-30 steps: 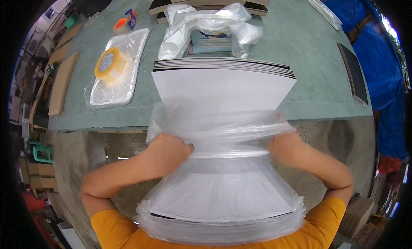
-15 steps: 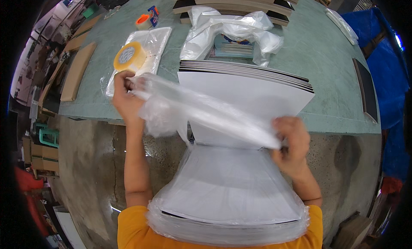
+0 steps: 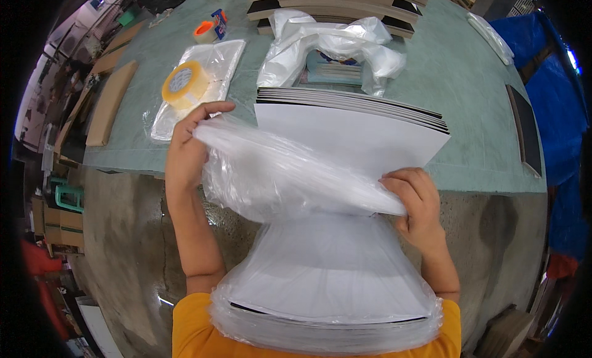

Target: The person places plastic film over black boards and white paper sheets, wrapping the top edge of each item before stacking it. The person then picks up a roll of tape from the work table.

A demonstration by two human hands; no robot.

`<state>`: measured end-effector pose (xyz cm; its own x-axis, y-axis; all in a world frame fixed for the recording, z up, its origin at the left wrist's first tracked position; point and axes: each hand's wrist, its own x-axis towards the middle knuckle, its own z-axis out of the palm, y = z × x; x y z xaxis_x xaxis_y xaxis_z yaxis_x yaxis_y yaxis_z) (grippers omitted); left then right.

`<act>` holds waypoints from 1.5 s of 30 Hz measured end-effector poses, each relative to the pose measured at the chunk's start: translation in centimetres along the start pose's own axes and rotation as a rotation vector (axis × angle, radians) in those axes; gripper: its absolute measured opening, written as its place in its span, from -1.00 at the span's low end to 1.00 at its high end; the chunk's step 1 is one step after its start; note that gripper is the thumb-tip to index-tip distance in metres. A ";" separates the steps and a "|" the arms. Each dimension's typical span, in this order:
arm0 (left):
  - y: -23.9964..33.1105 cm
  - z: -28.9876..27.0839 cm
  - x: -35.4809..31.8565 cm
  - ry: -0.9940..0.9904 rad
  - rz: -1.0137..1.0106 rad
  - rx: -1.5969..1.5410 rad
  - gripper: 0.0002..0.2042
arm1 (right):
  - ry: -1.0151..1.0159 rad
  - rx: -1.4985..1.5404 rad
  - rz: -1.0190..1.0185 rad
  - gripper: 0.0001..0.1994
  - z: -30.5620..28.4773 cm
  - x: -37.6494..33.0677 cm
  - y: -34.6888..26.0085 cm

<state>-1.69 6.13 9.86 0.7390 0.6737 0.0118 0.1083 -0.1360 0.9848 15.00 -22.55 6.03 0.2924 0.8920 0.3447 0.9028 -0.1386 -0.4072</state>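
A clear plastic bag (image 3: 271,164) is stretched between my two hands, its bunched upper edge running across a stack of white boards. My left hand (image 3: 191,139) grips the bag's left end, the index finger sticking out to the right. At the right end, my right hand (image 3: 416,201) pinches the same edge with curled fingers. Behind the bag, the white boards (image 3: 364,133) stand with their dark-edged layers fanned at the table's front edge. Closer to my body, more white boards (image 3: 333,265) lie under clear plastic, reaching my chest.
On the green table (image 3: 475,148), a yellow tape roll (image 3: 185,85) rests on flat plastic bags (image 3: 225,59). An orange-cored tape roll (image 3: 206,31) sits beyond. Crumpled plastic (image 3: 333,37) surrounds a small pile of booklets (image 3: 333,69). Thick boards (image 3: 345,0) are stacked farther back; a dark board (image 3: 524,130) lies right.
The bag's edge has spread wider and hangs fuller between my hands. My left index finger has extended rightward, and my right hand has shifted only slightly.
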 end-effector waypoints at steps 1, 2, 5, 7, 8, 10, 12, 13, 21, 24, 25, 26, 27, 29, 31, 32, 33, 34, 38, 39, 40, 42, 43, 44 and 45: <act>0.7 0.3 -0.6 -0.024 -0.010 0.056 -0.70 | -0.083 0.059 0.056 -0.51 0.0 -0.2 0.1; 0.5 0.5 -0.6 -0.001 0.075 0.089 -0.68 | 0.073 0.022 0.125 -0.48 0.3 -0.3 0.1; -0.6 1.1 -0.8 0.187 0.352 0.328 -0.61 | 0.465 -0.122 0.250 -0.40 0.6 -0.1 0.5; -0.8 2.5 -0.2 0.453 0.573 0.669 -0.55 | 0.636 -0.275 0.238 -0.36 -0.5 0.7 2.3; -0.9 3.3 -0.4 0.389 0.574 0.754 -0.46 | 0.575 -0.223 0.283 -0.37 -0.7 0.6 2.5; -0.8 3.9 -1.2 0.251 0.518 0.872 -0.41 | 0.454 -0.116 0.371 -0.37 -1.0 0.5 2.9; -1.0 4.1 -1.6 0.190 0.521 0.912 -0.35 | 0.476 -0.250 0.299 -0.41 -1.2 -0.5 3.0; -1.1 4.0 -1.9 0.196 0.555 0.891 -0.37 | 0.481 -0.318 0.270 -0.43 -1.2 -1.4 3.1; -0.4 1.2 -2.7 0.043 0.681 0.450 -0.71 | 0.629 0.183 0.179 -0.75 -3.4 -2.1 2.8; -1.8 -0.6 -2.3 -0.256 0.280 -0.012 -0.77 | 0.401 0.931 0.267 -0.84 -4.3 -3.0 4.8; -3.2 -1.1 -2.5 -0.381 0.153 -0.313 -0.76 | 0.275 1.249 0.305 -0.82 -4.1 -3.7 5.9; -5.0 -1.3 -2.7 -0.501 0.024 -0.613 -0.76 | 0.101 1.547 0.298 -0.78 -3.1 -4.8 7.4; -7.2 -1.4 -2.6 -0.620 -0.111 -0.913 -0.75 | -0.111 1.656 0.351 -0.77 -1.5 -6.0 8.8; -12.5 -1.7 -3.4 -0.704 -0.466 -0.718 -0.69 | -0.172 1.643 0.700 -0.77 4.0 -9.1 10.2; -18.6 -0.4 -5.3 -0.627 -0.653 -0.696 -0.72 | -0.206 1.635 1.100 -0.83 8.9 -11.7 10.2; -20.8 0.3 -6.1 -0.610 -0.740 -0.687 -0.74 | -0.304 1.633 1.063 -0.86 12.6 -13.9 11.6; -21.9 0.7 -6.8 -0.622 -0.805 -0.687 -0.76 | -0.315 1.336 1.113 -0.90 15.2 -15.2 12.2; -22.7 1.7 -6.7 -0.600 -0.764 -0.454 -0.79 | -0.196 1.271 1.111 -0.92 19.4 -18.5 13.8; -29.3 2.0 -6.7 -0.529 -0.717 -0.242 -0.82 | -0.129 0.742 1.111 -0.93 19.8 -15.1 10.6; -29.4 1.6 -6.6 -0.582 -0.662 -0.137 -0.83 | -0.204 0.602 1.030 -0.92 17.5 -14.2 9.6; -29.1 1.2 -6.1 -0.625 -0.594 -0.026 -0.84 | -0.269 0.466 0.932 -0.91 15.3 -12.9 8.9; -27.7 -0.8 -4.3 -0.650 -0.371 0.581 -0.84 | -0.208 0.366 0.808 -0.89 10.9 -11.1 7.7; -25.6 -2.8 -3.9 -0.579 -0.210 1.069 -0.82 | -0.104 0.412 0.757 -0.87 8.8 -9.9 7.3; -20.1 -3.0 -3.7 -0.578 -0.150 0.805 -0.82 | -0.105 0.607 0.776 -0.84 5.5 -8.2 5.8; -13.4 -2.9 -3.5 -0.575 -0.084 0.537 -0.81 | -0.097 0.795 0.801 -0.80 2.5 -7.1 4.4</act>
<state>-7.62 7.69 -2.84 0.9259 0.2364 -0.2945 0.3770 -0.5320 0.7582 16.12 -28.37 -0.35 0.6393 0.7037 -0.3099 0.0001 -0.4031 -0.9151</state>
